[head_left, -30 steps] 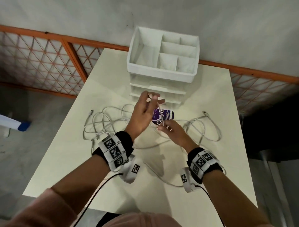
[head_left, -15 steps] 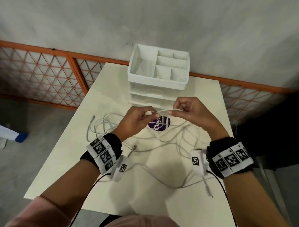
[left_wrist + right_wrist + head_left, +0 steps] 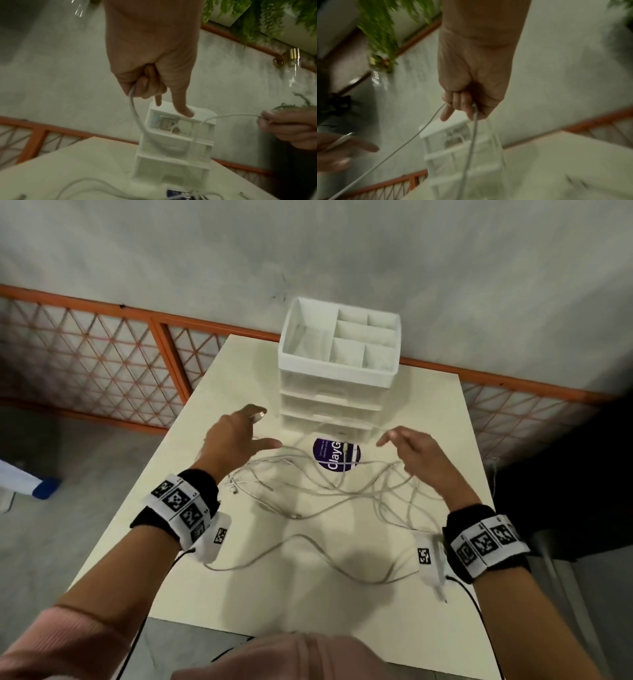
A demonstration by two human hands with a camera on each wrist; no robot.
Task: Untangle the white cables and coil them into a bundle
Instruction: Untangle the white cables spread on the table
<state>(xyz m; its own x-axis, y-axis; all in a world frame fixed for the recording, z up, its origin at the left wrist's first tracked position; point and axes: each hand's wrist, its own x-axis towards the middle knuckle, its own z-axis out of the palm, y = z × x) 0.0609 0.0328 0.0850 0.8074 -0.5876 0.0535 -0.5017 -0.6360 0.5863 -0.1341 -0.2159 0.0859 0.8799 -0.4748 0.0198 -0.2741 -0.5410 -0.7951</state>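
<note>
the left hand (image 3: 236,440) is raised over the table (image 3: 205,412) with a white cable (image 3: 135,112) pinched in its curled fingers (image 3: 145,86); the thumb sticks out toward the right hand and the index finger points away toward the drawer unit (image 3: 339,364). the cable's metal plug end (image 3: 258,415) pokes out just past the left fingertips in the head view. from the underside of those fingers the cable drops in a curve and then rises across to the right hand (image 3: 421,457).

the right hand holds its stretch of the same cable in curled fingers (image 3: 462,102), the strand entering on the side nearest the left hand and leaving again beside the thumb, where it hangs down toward the table (a second, fainter strand seems to hang beside it, but blur makes that hard to confirm). the two hands are well apart, with the span of cable sagging between them.

below and between both sets of fingers, the rest of the white cables (image 3: 325,491) lies in loose, crossing loops on the table, some strands running over a round purple sticker (image 3: 337,455). one long strand (image 3: 308,546) snakes along the near side, beneath the wrists, and a small connector (image 3: 234,489) rests just beneath the left hand.

the white drawer unit stands beyond the fingertips, its top tray split into compartments. an orange lattice railing (image 3: 102,347) runs behind the table.
</note>
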